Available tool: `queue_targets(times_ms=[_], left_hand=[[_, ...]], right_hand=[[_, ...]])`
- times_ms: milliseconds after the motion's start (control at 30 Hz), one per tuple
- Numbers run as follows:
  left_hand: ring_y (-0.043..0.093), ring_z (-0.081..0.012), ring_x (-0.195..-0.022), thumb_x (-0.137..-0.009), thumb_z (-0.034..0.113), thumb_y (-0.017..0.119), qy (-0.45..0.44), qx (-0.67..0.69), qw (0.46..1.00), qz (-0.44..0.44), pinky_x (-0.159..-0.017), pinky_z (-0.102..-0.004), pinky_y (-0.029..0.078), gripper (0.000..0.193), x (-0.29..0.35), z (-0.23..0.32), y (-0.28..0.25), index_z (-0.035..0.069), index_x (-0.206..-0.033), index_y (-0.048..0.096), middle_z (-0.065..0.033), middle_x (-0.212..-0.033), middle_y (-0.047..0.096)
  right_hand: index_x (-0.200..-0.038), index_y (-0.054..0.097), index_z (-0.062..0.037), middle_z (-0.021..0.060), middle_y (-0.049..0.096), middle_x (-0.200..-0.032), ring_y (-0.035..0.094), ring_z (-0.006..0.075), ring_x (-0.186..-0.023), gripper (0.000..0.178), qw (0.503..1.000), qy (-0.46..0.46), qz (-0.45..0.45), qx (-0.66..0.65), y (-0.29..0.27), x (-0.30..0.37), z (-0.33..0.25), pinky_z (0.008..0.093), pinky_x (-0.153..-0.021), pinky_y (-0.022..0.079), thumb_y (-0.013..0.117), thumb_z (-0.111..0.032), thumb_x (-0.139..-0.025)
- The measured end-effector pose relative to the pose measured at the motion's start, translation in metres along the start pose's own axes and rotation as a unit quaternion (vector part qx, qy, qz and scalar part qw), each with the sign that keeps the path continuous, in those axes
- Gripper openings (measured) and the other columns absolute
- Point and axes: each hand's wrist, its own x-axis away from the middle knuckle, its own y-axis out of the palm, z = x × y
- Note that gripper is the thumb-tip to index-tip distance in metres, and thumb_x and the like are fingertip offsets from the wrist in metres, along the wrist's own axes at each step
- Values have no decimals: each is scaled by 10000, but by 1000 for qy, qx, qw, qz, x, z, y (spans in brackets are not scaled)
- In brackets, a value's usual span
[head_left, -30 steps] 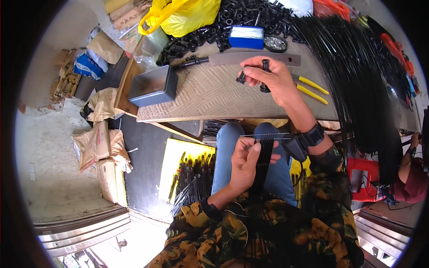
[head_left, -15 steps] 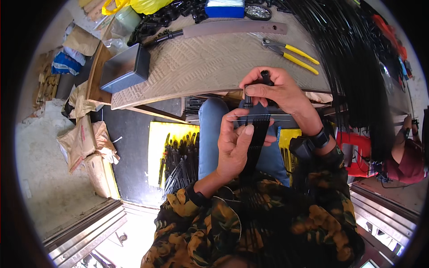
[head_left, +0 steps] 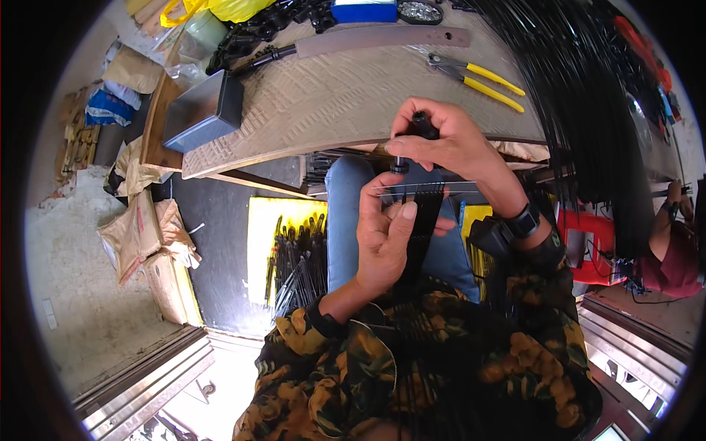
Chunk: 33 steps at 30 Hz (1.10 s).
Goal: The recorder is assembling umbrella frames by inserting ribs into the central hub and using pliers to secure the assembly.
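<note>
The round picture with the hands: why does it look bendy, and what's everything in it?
There's no robot here, just a person's two bare hands. The camera is worn on their head and looks down; its very wide lens makes straight edges curve. The left hand pinches a bundle of thin black strips. Close by, the right hand holds black tube-shaped pieces. On the table beyond are a long flat blade, yellow-handled cutters and an open grey box.

Curled right hand (head_left: 450,141) near left hand (head_left: 382,246)
</note>
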Motion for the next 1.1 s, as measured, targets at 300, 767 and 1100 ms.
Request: queue_targets(times_ms=[300,767,1100], left_hand=[[649,-288,-759,-930,165,416,4,-29,999,36,-671,-347,545,363,-4,-1,-2,57,-1220,228,-302,-1105,519],[642,-279,-814,-940,95,371,-2,-45,999,12,-729,-331,523,261,-7,-3,2,48,-1162,242,-283,-1131,519],[641,-268,-812,-944,118,381,14,-27,999,20,-716,-320,529,182,-5,-2,0,63,-1046,242,-291,-1097,526]], right_hand=[[-790,539,-49,-33,503,-636,425,20,-493,174,1000,-2,-8,-3,2,-7,8,179,-425,319,679,-152,-780],[-739,495,-60,-43,471,-612,387,9,-463,185,999,-7,-30,5,-3,-9,12,177,-406,284,661,-122,-795],[-747,513,-46,-42,491,-673,434,8,-564,197,997,-48,-60,8,1,-7,14,171,-476,328,693,-121,-767]])
